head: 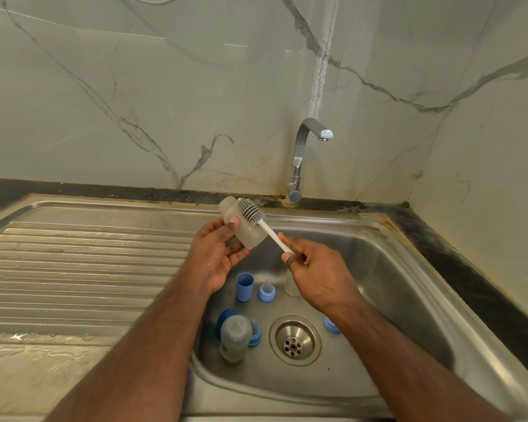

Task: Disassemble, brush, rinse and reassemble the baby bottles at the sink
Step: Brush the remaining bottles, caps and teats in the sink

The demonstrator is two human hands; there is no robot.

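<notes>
Disassembly done; brushing underway, rinse and reassembly left. Left hand (217,254) grips bottle body (244,223) above sink (409,269); right hand (314,269) pinches brush (258,219) handle, bristles against bottle's outside. Caps, teats, second bottle (234,338) in basin at 6 o'clock.

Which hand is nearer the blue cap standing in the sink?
Left. The left hand, holding the bottle, hangs just above the blue cap; the right hand, gripping the brush, is farther right.

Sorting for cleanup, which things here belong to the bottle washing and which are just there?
In the job: bottle in left hand; brush in right hand; blue cap, teat and second bottle in the sink.
Just there: tap, draining board.
</notes>
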